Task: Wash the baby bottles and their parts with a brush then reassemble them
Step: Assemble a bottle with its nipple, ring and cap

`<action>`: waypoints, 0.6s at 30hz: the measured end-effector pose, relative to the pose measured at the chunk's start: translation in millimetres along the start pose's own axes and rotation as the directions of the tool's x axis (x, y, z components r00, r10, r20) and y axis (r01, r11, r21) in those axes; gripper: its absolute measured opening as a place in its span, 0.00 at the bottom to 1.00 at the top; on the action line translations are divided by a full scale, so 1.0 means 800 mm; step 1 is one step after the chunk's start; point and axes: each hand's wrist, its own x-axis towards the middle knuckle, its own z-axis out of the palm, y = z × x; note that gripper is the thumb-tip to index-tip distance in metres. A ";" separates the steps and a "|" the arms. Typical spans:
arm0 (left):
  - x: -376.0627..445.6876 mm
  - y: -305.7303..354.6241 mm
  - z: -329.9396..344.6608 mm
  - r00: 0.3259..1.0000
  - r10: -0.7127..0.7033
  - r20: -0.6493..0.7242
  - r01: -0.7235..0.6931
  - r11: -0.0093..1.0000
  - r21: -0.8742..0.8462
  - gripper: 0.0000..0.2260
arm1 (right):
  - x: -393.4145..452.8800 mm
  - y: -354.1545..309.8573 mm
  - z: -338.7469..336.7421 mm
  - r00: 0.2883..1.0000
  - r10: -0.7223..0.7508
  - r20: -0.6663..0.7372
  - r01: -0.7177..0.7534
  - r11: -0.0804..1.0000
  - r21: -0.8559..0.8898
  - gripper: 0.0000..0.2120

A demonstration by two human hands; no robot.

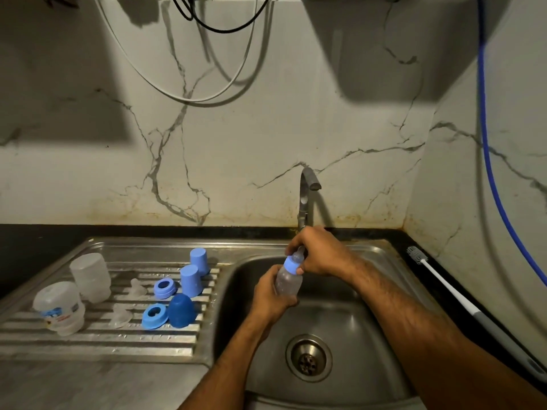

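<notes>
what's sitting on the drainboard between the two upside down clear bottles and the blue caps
In the head view, two clear teats and two blue collar rings lie between the clear bottles and the blue caps.

A clear baby bottle (287, 282) with a light blue collar (290, 264) and a teat (299, 255) fitted is tilted over the sink basin. On the ribbed draining board stand two clear bottles, one plain (91, 276) and one printed (59, 308), both upside down. Beside them lie two clear teats (136, 287) (120, 315), two light blue collars (164, 288) (154, 316), two light blue caps (199, 261) (190, 280) and one dark blue cap (181, 311), all mouth down. A white-handled bottle brush (438, 281) lies on the right counter.
</notes>
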 end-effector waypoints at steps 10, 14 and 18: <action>0.003 -0.001 0.000 1.000 -0.010 -0.012 0.009 0.999 -0.040 0.30 | 0.015 0.002 0.006 0.991 0.104 -0.084 -0.100 0.994 0.045 0.16; 0.003 -0.005 0.002 1.000 -0.019 -0.018 0.017 0.997 -0.069 0.32 | 0.015 0.001 0.012 0.990 0.110 -0.094 -0.110 0.994 0.005 0.19; 0.005 -0.007 0.003 1.000 -0.014 -0.004 0.014 0.996 -0.083 0.30 | 0.017 0.008 0.013 0.992 0.103 -0.076 -0.105 0.994 -0.021 0.25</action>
